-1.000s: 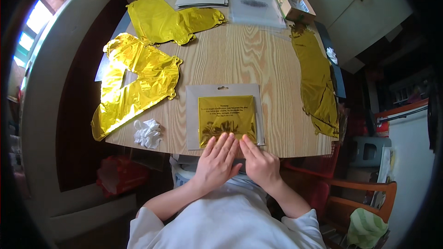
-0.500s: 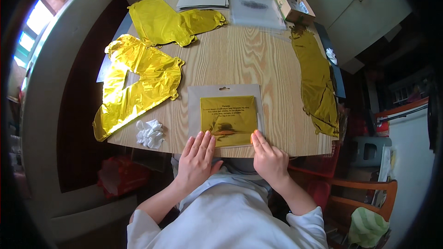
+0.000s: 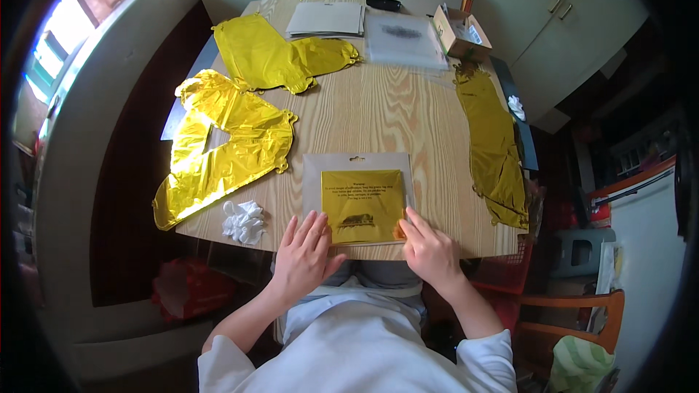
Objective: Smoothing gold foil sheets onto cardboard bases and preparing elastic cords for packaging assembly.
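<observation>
A flat packet [image 3: 362,207] lies near the table's front edge, its folded gold foil over a grey card [image 3: 357,161] with a hanging slot, under printed clear film. My left hand [image 3: 304,256] rests at its lower left, fingers stretched out and fingertips on the packet's edge. At the lower right edge is my right hand [image 3: 431,249], fingers bent and pressed together against the packet, thumb mostly hidden. An orange-tinted reflection shows by those fingertips. Flat gold foil balloons lie to the left [image 3: 244,149], the far left [image 3: 273,54] and the right [image 3: 489,142].
A crumpled white wad [image 3: 244,222] lies left of the packet. Grey cards [image 3: 325,19], clear plastic sleeves [image 3: 404,47], a black case [image 3: 383,4] and an open cardboard box [image 3: 462,35] stand along the back. A wooden chair [image 3: 608,320] is at the right.
The whole scene sits slightly lower in view. My left fingers have drawn back toward the packet's left edge, and the foil's lower part looks smoother. My right hand stays at the right edge.
</observation>
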`<state>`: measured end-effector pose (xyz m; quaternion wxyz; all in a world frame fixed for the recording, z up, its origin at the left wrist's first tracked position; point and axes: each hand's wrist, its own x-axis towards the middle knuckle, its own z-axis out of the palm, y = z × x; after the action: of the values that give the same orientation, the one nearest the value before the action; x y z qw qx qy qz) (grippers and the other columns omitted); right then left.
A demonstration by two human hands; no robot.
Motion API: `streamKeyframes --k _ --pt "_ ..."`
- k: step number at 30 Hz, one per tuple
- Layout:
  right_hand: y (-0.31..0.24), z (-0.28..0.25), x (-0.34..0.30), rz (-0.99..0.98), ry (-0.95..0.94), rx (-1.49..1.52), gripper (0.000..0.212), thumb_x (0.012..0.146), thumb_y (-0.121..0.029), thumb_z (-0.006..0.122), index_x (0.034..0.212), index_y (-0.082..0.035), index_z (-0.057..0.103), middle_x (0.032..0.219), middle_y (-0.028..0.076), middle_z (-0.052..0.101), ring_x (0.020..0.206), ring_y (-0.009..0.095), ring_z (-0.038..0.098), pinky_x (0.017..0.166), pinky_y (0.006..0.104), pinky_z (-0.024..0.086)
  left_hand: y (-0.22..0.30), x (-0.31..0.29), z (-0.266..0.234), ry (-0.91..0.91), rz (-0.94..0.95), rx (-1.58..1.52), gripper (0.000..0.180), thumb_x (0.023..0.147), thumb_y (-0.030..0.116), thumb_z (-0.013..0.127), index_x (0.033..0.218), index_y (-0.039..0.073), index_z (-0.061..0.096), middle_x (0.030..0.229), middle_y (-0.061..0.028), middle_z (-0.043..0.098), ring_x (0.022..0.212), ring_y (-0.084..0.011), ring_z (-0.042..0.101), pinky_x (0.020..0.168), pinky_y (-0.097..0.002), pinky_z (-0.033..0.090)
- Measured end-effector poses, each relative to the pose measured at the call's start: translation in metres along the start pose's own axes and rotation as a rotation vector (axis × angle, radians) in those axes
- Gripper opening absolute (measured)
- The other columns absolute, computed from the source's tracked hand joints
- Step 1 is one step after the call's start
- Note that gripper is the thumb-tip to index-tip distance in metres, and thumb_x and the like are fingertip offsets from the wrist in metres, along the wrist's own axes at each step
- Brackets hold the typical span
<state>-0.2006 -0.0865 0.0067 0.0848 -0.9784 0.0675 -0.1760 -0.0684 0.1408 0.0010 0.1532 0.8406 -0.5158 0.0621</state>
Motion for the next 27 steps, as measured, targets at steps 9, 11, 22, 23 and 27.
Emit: streamKeyframes --k 9,11,22,23,27 --pt "0.016 0.03 0.007 -0.059 0.129 -0.113 0.014 0.079 -0.011 0.065 0.089 -0.002 0.069 0.109 0.011 0.069 0.062 0.021 0.068 0.057 0.0308 0.057 -0.006 0.007 0.024 0.093 0.005 -0.016 0.023 0.084 0.021 0.065 0.089 0.0 0.056 0.126 -0.0211 0.057 0.123 -0.036 0.052 0.104 -0.0494 0.039" --pt "0.014 0.036 0.007 -0.04 0.158 -0.116 0.013 0.08 -0.011 0.065 0.087 -0.001 0.068 0.107 0.011 0.069 0.062 0.022 0.068 0.056 0.0313 0.057 -0.006 0.006 0.024 0.099 0.007 -0.024 0.023 0.085 0.021 0.065 0.09 0.0 0.056 0.126 -0.0209 0.057 0.123 -0.0359 0.052 0.105 -0.0487 0.039" --pt "0.01 0.043 0.0 0.11 0.265 0.001 0.01 0.08 -0.013 0.065 0.088 -0.007 0.063 0.11 0.012 0.068 0.067 0.028 0.068 0.057 0.0362 0.057 -0.022 -0.032 0.012 0.199 -0.121 -0.032 0.035 0.086 0.02 0.064 0.113 -0.002 0.059 0.126 -0.0171 0.059 0.123 -0.0311 0.053 0.106 -0.0441 0.038" --pt "0.011 0.042 -0.003 0.123 0.26 0.011 0.01 0.08 -0.013 0.065 0.088 -0.007 0.063 0.11 0.012 0.068 0.068 0.028 0.069 0.058 0.0366 0.057 -0.024 -0.036 0.011 0.203 -0.13 -0.057 0.035 0.085 0.02 0.064 0.112 -0.001 0.059 0.125 -0.0169 0.059 0.123 -0.031 0.053 0.106 -0.044 0.038" --pt "0.01 0.042 -0.015 0.116 0.294 0.044 0.013 0.079 -0.014 0.065 0.091 -0.009 0.062 0.111 0.009 0.067 0.072 0.028 0.069 0.059 0.0385 0.057 -0.03 -0.048 0.011 0.232 -0.196 -0.176 0.034 0.084 0.02 0.065 0.113 0.002 0.061 0.125 -0.0161 0.058 0.124 -0.0328 0.05 0.104 -0.0445 0.038"
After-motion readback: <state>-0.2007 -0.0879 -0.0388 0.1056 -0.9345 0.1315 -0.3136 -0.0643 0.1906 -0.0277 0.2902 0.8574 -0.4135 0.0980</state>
